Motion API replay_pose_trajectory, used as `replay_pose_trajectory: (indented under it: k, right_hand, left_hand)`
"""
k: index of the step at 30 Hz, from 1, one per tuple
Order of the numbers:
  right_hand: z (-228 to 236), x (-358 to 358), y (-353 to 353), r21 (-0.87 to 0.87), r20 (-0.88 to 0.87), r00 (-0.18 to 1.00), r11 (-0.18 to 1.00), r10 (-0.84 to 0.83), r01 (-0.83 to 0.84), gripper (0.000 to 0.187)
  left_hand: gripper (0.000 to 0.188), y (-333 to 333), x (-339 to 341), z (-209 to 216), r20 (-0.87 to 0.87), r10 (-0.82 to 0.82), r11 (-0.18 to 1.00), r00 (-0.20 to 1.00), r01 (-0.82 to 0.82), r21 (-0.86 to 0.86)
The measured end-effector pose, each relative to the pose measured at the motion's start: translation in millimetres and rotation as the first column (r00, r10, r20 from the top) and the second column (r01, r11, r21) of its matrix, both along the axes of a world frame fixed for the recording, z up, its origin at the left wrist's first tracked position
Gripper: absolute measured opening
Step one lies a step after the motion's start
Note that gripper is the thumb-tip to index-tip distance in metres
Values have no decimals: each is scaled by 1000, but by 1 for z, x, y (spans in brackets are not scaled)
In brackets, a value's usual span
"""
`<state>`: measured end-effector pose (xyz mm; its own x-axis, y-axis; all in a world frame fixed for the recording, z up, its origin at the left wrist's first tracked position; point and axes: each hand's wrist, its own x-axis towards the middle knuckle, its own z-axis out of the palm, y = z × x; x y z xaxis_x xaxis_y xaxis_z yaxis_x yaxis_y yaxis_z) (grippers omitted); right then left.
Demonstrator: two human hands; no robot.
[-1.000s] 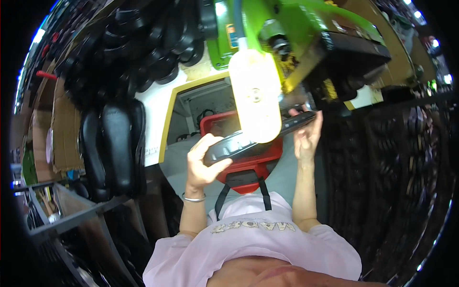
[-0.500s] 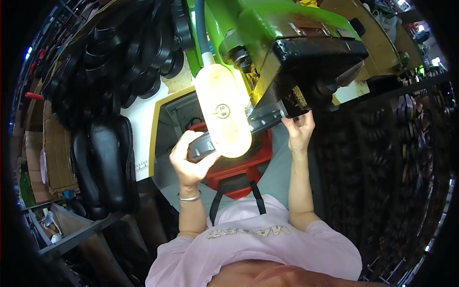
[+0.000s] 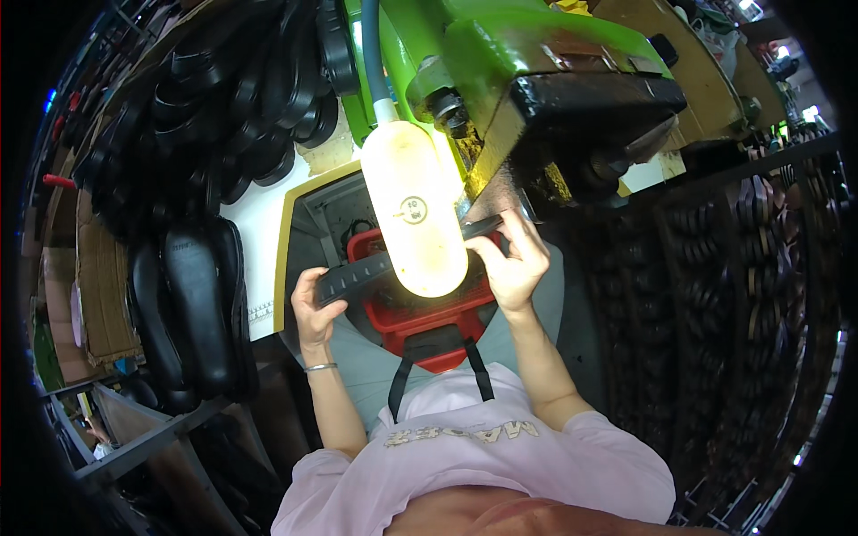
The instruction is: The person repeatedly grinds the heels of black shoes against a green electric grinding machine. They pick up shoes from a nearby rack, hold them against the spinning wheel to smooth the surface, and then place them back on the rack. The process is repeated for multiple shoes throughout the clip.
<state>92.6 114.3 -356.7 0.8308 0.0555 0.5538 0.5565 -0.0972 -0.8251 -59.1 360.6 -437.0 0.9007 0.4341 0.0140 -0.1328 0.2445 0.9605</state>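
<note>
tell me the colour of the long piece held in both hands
The piece is black; it shows best in the head view, beside the left hand.

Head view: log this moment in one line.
left hand: grips left end of long black sole; right hand: grips its right end; glowing oval lamp: hides sole's middle; red bin: beneath

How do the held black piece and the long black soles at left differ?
The left hand and right hand grip the held piece; neither touches the long soles. The held piece lies crosswise; the long soles run up and down the picture. The lamp hides the held piece's middle but not the long soles. Both are black.
</note>
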Motion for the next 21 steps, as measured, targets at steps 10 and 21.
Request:
replay_pose_trajectory:
  k: [10, 21]
  right_hand:
    - [14, 8, -5, -151, 256, 966, 986, -34, 74, 55]
    - [-180, -18, -26, 812, -535, 394, 584, 747, -6, 69]
  left_hand:
    - [38, -96, 98, 63, 230, -75, 805, 970, -77, 588]
    - [28, -127, 89, 2, 155, 207, 936, 966, -241, 258]
